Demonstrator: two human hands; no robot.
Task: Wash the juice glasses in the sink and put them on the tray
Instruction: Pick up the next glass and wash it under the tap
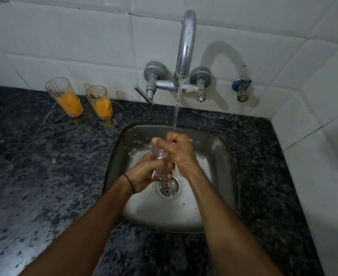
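Your dark speckled tabletop (34, 166) surrounds the steel sink (220, 156). The faucet (186, 42) on the tiled wall runs a water stream (177, 108) onto your hands. Over the sink, your left hand (144, 172) grips the lower part of a clear glass (159, 154). Your right hand (181, 151) is curled round its upper end. The left juice glass (64, 96) and right juice glass (100, 102) stand upright on the tabletop, each holding orange juice.

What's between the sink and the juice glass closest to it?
Just dark speckled counter with a small orange drip on it, as the head view shows. Nothing else stands between that juice glass and the sink.
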